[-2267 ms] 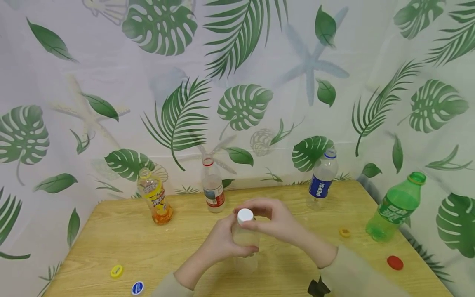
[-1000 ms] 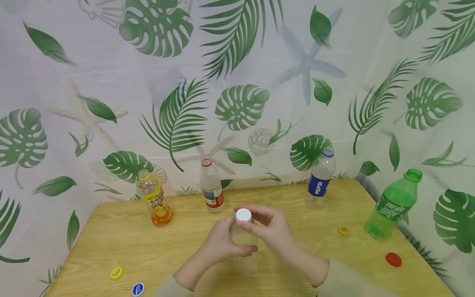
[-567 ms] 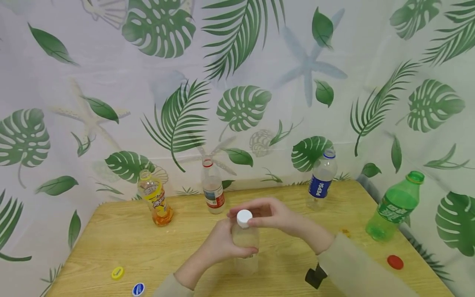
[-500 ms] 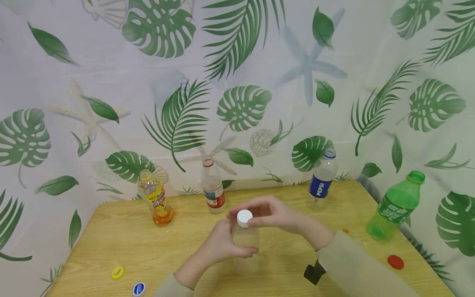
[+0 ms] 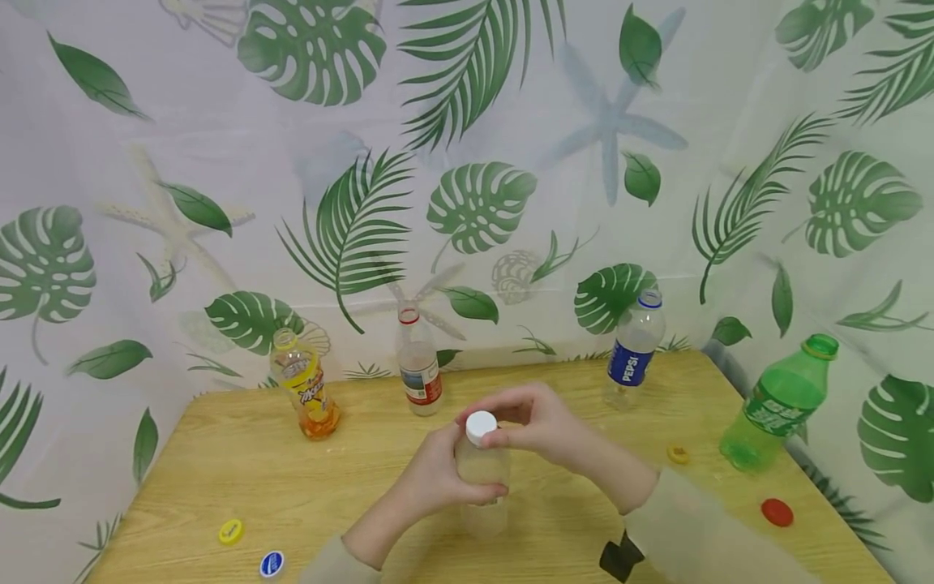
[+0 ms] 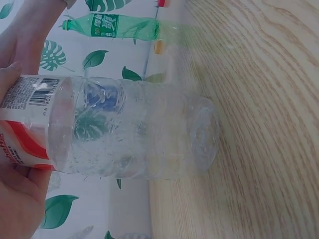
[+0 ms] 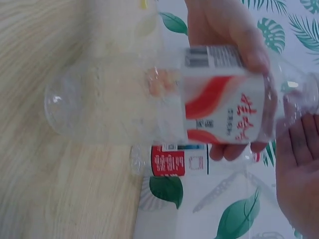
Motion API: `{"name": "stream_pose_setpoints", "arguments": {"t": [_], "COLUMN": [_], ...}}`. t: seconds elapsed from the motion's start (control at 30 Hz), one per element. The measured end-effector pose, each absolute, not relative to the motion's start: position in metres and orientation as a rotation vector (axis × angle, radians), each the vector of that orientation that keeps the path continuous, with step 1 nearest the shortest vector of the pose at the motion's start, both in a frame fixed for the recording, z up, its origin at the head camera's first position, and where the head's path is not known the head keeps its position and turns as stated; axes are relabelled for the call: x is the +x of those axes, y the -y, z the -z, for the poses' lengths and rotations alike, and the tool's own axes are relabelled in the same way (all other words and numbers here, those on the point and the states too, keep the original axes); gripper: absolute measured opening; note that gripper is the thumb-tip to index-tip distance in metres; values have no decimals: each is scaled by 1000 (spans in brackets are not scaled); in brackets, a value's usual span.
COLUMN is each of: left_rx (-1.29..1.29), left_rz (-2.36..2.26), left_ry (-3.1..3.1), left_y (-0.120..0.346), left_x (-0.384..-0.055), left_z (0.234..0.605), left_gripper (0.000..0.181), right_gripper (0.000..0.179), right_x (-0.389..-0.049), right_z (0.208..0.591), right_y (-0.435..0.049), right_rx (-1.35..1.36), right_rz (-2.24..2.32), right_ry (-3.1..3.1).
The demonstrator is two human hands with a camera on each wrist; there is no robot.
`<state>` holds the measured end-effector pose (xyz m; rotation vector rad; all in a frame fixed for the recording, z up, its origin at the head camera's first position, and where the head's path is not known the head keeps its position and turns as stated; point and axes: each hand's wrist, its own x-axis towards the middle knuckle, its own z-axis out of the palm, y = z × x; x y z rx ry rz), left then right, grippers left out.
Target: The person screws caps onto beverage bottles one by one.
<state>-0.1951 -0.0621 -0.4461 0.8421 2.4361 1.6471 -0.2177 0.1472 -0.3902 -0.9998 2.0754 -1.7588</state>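
A clear plastic bottle (image 5: 483, 466) with a red-and-white label stands upright at the table's near middle, topped by a white cap (image 5: 481, 423). My left hand (image 5: 436, 472) grips its upper body, thumb across the front. At the top, my right hand (image 5: 543, 427) pinches the cap between thumb and fingers; its fingertips behind are partly hidden. In the left wrist view the bottle's lower part (image 6: 144, 129) looks transparent, its base on the wood. The right wrist view shows the label (image 7: 222, 107), with the left hand (image 7: 232, 30) wrapped around it.
Uncapped bottles stand behind: an orange-bottomed one (image 5: 305, 385), a red-ringed one (image 5: 419, 365), a Pepsi one (image 5: 633, 353) and a green one (image 5: 781, 405). Loose caps lie about: yellow (image 5: 230, 532), blue (image 5: 272, 564), orange (image 5: 678, 454), red (image 5: 777, 513). A patterned sheet (image 5: 467, 122) hangs behind.
My right hand has turned back and forth about the white cap, its wrist dipping then rising again. The left hand and bottle have stayed in place.
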Motion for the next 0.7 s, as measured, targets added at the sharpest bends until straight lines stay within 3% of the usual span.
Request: {"name": "stream_pose_setpoints", "arguments": {"t": [0.37,0.7], "left_rx": [803,827], "left_rz": [-1646,-1651], "left_ry": [-2452,-2466], "left_y": [60,59], "left_x": [-192,-192], "left_z": [442,443], "left_gripper": [69,76], "right_gripper": [31,30], "right_x": [-197,-195], "right_z": [391,387], "right_y": [-138,-141], "right_rx": [-878,-873], "right_rz": [1882,1784], "right_ry": [-2290,-2379]}}
